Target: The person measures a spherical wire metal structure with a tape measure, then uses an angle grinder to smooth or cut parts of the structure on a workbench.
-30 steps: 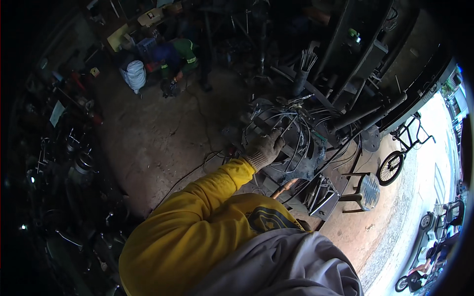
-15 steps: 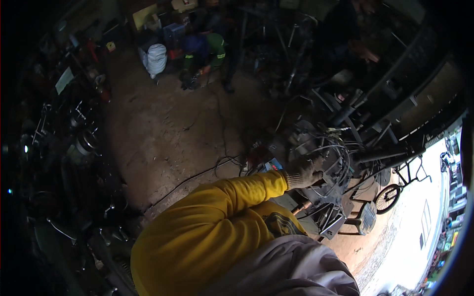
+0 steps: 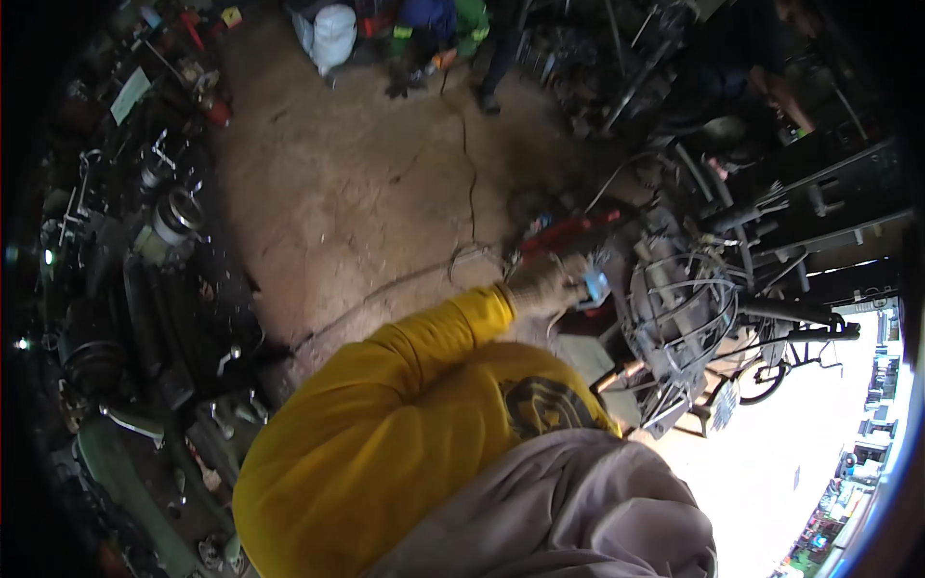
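Note:
My left hand (image 3: 544, 290), in a dingy knitted work glove, reaches out from a yellow sleeve (image 3: 434, 337) across the front of my body. Its fingers close on the near side of a small light-blue object (image 3: 594, 285), whose exact kind is too blurred to make out. Just beyond the hand lies a long red tool or bar (image 3: 568, 231) on the floor. A copper-coloured rod end (image 3: 620, 375) sticks out from the metal clutter on the right. My right hand is out of sight.
A heap of cables and metal parts (image 3: 674, 299) rises at the right. Machine parts (image 3: 173, 217) line the left side. A dark cord (image 3: 470, 183) crosses the brown floor (image 3: 337, 193). A crouching co-worker in green (image 3: 467, 24) is at the far side, near a white sack (image 3: 333, 39).
My left hand has left the cable heap and come back leftward, onto the small light-blue object. The view has tilted, so the co-worker and white sack sit higher in the picture.

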Available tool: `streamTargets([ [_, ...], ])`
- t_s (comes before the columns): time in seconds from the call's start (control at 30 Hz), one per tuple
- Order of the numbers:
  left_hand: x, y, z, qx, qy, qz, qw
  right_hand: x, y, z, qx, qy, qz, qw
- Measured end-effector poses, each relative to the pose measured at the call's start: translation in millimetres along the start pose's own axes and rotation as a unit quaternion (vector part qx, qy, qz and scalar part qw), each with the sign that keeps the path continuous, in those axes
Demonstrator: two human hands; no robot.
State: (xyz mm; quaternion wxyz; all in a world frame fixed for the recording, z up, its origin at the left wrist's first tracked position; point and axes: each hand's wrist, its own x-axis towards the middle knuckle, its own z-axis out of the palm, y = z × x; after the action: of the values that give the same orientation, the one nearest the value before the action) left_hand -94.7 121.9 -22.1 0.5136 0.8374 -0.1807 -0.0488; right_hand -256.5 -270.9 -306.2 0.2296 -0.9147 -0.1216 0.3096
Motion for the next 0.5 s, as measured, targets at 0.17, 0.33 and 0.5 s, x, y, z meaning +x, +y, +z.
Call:
streamTargets([
  [0.17,-78,-93,-27,0.013,0.087,-0.147,0.985,7,-6,29,-0.114,0.0,-0.142,0.983],
  [0.33,-214,-175,-76,0.166,0.02,-0.364,0.916,35,25,64,-0.134,-0.111,-0.145,0.974],
  [0.5,-389,-298,-93,0.159,-0.055,-0.589,0.79,109,-49,33,0.011,-0.172,-0.003,0.985],
])
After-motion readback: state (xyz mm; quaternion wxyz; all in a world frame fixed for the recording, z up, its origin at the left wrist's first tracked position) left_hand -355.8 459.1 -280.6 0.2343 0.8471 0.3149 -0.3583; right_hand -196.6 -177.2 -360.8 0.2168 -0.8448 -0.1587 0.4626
